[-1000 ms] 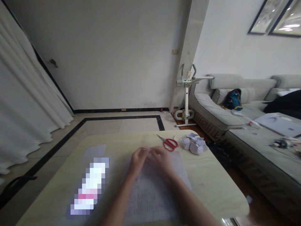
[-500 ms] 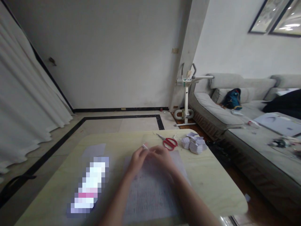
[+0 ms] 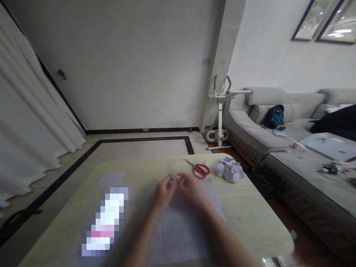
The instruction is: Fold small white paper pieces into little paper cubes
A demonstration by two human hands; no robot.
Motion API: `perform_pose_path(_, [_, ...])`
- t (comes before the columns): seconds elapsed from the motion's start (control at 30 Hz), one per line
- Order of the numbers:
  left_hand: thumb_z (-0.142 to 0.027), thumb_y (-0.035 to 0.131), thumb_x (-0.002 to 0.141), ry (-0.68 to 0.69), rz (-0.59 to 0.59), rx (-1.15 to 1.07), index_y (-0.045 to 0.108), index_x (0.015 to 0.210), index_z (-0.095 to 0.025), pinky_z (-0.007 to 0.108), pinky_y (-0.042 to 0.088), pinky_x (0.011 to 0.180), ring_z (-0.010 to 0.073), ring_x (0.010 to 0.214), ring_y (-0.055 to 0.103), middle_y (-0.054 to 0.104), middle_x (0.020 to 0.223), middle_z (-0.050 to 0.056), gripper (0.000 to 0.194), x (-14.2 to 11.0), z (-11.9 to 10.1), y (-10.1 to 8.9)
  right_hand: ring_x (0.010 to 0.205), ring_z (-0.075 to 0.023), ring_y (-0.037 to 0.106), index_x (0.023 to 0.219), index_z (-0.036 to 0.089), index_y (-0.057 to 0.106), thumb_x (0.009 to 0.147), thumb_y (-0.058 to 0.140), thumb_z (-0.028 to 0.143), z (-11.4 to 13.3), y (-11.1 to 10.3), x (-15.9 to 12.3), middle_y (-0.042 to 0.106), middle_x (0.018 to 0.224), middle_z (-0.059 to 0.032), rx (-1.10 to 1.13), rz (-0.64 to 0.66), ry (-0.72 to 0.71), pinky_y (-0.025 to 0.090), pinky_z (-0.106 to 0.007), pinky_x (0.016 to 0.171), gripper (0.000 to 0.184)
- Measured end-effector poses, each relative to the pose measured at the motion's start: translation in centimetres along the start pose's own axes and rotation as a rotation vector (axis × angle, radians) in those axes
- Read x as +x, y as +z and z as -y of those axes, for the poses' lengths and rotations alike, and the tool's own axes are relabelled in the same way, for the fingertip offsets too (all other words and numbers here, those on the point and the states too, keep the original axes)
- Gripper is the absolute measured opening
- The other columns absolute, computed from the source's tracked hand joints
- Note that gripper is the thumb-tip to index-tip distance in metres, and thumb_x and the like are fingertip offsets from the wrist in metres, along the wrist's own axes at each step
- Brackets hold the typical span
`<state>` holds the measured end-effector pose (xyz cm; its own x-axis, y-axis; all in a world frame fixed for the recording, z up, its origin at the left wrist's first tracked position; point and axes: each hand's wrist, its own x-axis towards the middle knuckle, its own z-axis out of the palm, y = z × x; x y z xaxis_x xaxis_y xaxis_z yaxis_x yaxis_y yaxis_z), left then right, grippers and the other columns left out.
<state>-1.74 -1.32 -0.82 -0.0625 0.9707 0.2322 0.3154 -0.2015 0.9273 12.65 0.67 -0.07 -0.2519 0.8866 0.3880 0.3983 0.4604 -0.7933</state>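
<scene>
My left hand [image 3: 164,189] and my right hand [image 3: 189,186] meet over the far part of a large printed sheet of paper [image 3: 178,233]. Between the fingertips of both is a small white piece of paper [image 3: 174,177], partly hidden by the fingers; its exact shape is blurred. Both hands are closed in a pinch on it. Just beyond my right hand lie red-handled scissors [image 3: 200,170], blades pointing away to the left. Right of them sits a cluster of folded white paper pieces [image 3: 230,170].
The pale wooden table [image 3: 250,218] carries a blurred-out bright phone-like object [image 3: 107,220] at left and a blank slip of paper [image 3: 111,179] behind it. Right of the table stands a grey sofa [image 3: 258,137]; an exercise machine [image 3: 220,115] is by the wall.
The small white paper has turned between my fingertips; it stuck out to the left half a second ago and now points up. My hands stay in nearly the same place.
</scene>
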Motion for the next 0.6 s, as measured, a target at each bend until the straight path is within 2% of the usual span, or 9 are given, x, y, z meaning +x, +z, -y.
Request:
perform_pose_path(0.17, [-0.030, 0.054, 0.080, 0.093, -0.010, 0.012, 0.061, 0.116, -0.018, 0.032, 0.048, 0.088, 0.0214, 0.102, 0.062, 0.066, 0.113, 0.010, 0.039, -0.02, 0.13, 0.35, 0.063, -0.0126, 0.054, 0.091, 0.017, 0.062, 0.078, 0.054, 0.017, -0.07, 0.57, -0.14, 0.064, 0.076, -0.0017, 0.012, -0.022, -0.017, 0.041, -0.022, 0.059, 0.015])
perform_pose_path(0.3, [-0.029, 0.052, 0.082, 0.101, 0.014, 0.024, 0.058, 0.120, -0.017, 0.031, 0.049, 0.087, 0.0206, 0.101, 0.062, 0.065, 0.114, 0.010, 0.040, -0.11, 0.34, 0.39, 0.060, -0.0125, 0.053, 0.083, 0.016, 0.062, 0.081, 0.050, 0.019, -0.18, 0.67, -0.18, 0.063, 0.071, -0.0017, 0.024, -0.060, 0.040, 0.038, -0.021, 0.055, 0.011])
perform_pose_path(0.43, [-0.029, 0.047, 0.085, 0.096, 0.022, 0.009, 0.057, 0.121, -0.017, 0.032, 0.048, 0.090, 0.0204, 0.105, 0.060, 0.063, 0.117, 0.010, 0.039, -0.09, 0.38, 0.38, 0.059, -0.0124, 0.053, 0.083, 0.016, 0.062, 0.084, 0.050, 0.022, 0.02, 0.43, -0.12, 0.062, 0.069, -0.0013, 0.042, -0.042, 0.054, 0.037, -0.021, 0.055, 0.014])
perform_pose_path(0.6, [-0.029, 0.050, 0.084, 0.129, 0.022, -0.011, 0.058, 0.120, -0.018, 0.033, 0.045, 0.093, 0.0209, 0.108, 0.058, 0.063, 0.117, 0.010, 0.039, -0.17, -0.30, 0.37, 0.056, -0.0122, 0.050, 0.069, 0.016, 0.058, 0.082, 0.051, 0.020, -0.07, 0.34, 0.07, 0.059, 0.061, -0.0003, -0.005, -0.050, 0.063, 0.034, -0.021, 0.051, 0.015])
